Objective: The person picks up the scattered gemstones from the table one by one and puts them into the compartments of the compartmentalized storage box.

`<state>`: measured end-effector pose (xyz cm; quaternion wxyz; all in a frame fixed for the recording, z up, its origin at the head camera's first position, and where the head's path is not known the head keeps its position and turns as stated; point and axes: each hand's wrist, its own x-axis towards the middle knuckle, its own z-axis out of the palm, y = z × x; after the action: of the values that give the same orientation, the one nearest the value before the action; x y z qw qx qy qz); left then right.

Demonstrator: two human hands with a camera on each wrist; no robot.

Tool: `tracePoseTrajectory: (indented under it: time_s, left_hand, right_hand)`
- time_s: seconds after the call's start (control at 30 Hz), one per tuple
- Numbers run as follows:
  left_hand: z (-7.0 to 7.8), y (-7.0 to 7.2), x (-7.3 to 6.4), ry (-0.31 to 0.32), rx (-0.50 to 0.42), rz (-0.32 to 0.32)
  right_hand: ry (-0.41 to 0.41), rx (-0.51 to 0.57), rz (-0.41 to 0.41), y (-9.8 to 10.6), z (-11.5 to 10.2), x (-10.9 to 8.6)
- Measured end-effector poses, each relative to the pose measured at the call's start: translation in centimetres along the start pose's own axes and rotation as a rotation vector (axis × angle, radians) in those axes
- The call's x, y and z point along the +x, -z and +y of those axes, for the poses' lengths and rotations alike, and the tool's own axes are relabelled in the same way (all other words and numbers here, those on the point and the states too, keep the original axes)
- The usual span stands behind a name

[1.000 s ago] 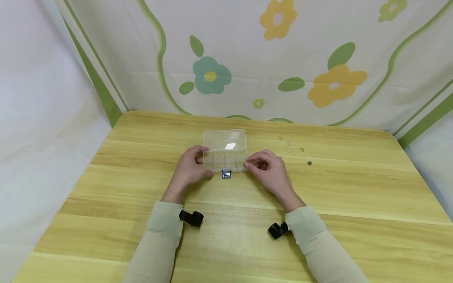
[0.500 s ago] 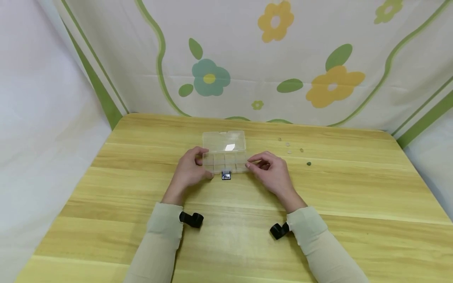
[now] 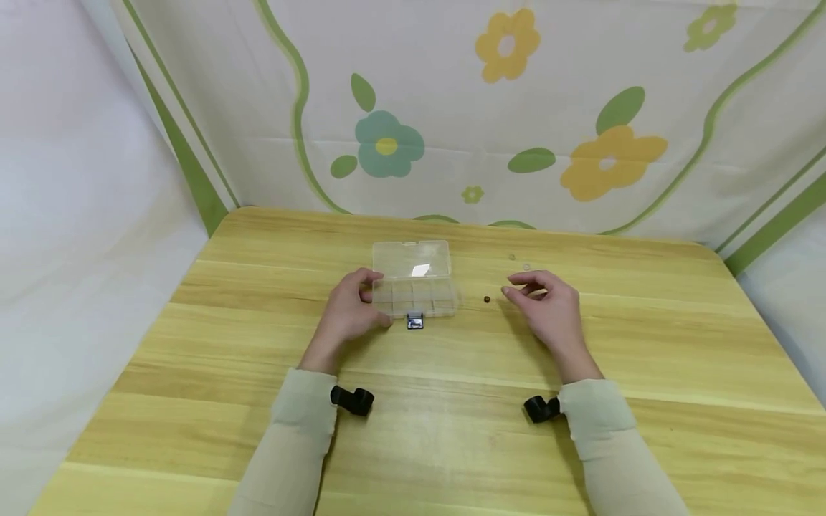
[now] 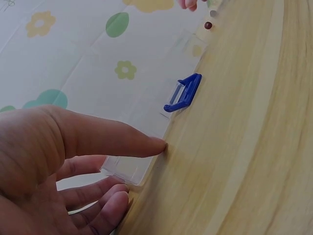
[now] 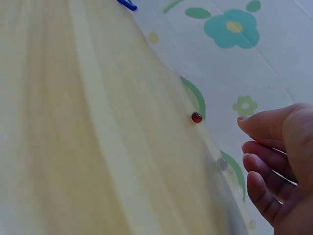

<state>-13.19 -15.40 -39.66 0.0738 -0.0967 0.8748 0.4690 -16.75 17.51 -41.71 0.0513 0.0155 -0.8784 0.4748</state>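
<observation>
A clear plastic compartment box [image 3: 416, 295] stands on the table with its lid [image 3: 406, 258] raised at the back and a blue latch [image 3: 415, 322] at the front. My left hand [image 3: 348, 308] grips the box's left end, thumb at the front edge and fingers round the side. To the right of the box, my right hand [image 3: 548, 308] hovers with loosely bent fingers and holds nothing. Between that hand and the box lies a small dark red bead [image 3: 487, 299], seen also as a red bead [image 5: 196, 117] in the right wrist view.
Behind the right hand lie small clear round pieces [image 3: 526, 266]; one clear piece [image 5: 222, 164] shows near the fingers in the right wrist view. The wooden table [image 3: 426, 430] ends at the back against a flowered cloth [image 3: 452, 107].
My right hand has moved from the box's right end out to the right. The red bead is now visible, while the green piece at the right is now hidden. The left hand keeps its hold.
</observation>
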Motion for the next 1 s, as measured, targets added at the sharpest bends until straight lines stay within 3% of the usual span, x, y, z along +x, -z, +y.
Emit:
tracePoseTrajectory:
  time_s: [0.23,0.57,1.0]
  left_hand:
    - [0.1,0.0,-0.1,-0.002,-0.005,0.002]
    - [0.1,0.0,0.0,-0.001,-0.005,0.002]
    - [-0.1,-0.1,-0.1,-0.006,-0.009,0.003]
  right_hand:
    - [-0.035,-0.018,-0.015,0.6,1.0,0.3]
    - [0.039,-0.077,-0.071,-0.3,1.0,0.1]
    - [0.055,-0.114,-0.124,-1.3,0.6,-0.1]
